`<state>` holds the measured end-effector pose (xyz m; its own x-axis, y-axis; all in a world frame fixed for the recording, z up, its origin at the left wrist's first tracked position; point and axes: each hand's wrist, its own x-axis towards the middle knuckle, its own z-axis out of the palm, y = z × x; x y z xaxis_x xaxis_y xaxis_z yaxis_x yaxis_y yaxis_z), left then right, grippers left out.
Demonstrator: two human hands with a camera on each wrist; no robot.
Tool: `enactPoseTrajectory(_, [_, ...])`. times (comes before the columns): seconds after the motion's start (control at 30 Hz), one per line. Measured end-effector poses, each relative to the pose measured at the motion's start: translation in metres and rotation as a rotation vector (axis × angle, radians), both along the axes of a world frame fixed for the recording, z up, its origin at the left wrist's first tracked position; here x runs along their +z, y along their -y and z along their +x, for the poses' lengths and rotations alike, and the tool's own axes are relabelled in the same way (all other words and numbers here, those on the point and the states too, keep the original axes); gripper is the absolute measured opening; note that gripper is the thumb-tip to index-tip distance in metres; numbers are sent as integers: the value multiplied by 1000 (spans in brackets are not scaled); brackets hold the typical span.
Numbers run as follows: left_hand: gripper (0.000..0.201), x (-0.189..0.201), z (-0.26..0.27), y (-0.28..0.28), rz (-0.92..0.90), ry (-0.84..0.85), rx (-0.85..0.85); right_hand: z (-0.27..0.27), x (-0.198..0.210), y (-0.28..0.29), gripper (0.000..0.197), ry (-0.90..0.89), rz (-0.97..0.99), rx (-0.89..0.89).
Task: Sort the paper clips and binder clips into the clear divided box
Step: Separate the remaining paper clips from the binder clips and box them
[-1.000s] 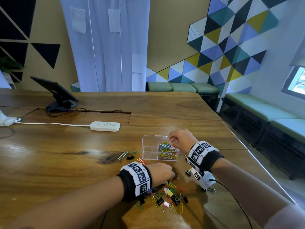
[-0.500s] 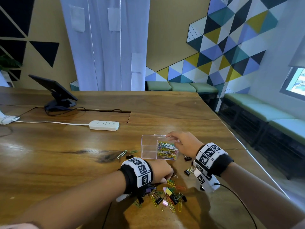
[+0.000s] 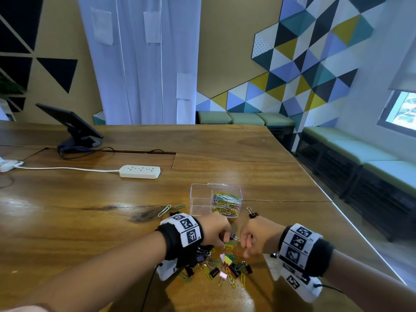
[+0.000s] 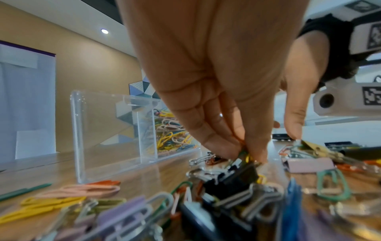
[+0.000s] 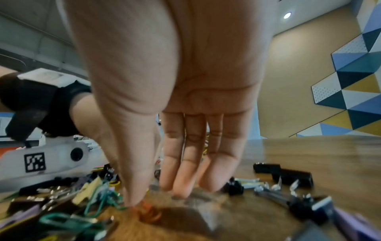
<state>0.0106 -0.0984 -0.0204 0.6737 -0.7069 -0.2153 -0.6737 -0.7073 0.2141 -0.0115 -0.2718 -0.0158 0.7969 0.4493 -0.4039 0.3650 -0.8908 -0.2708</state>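
A person's two hands work at the near edge of a wooden table (image 3: 67, 221). The left hand (image 3: 216, 230) pinches a few paper clips (image 4: 244, 154) at the left of a mixed pile of paper clips and binder clips (image 3: 225, 266). Behind the pile stands the clear divided box (image 3: 202, 199); coloured clips fill its right compartment. The right hand (image 3: 254, 237) has its fingers straight and its thumb tip touching an orange paper clip (image 5: 146, 212); it grasps nothing.
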Motion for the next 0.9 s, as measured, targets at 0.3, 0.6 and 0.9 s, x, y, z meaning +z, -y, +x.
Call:
enactPoseTrajectory(0.3, [12, 21, 16, -10, -288, 53, 124, 2, -9, -1, 20, -72, 106, -38])
enactPoseTrajectory(0.6, [13, 30, 33, -7, -427, 221, 262, 6, -7, -22, 18, 27, 280, -108])
enactPoseTrajectory(0.9, [13, 41, 50, 0, -345, 308, 275, 5, -12, -34, 19, 69, 182, -57])
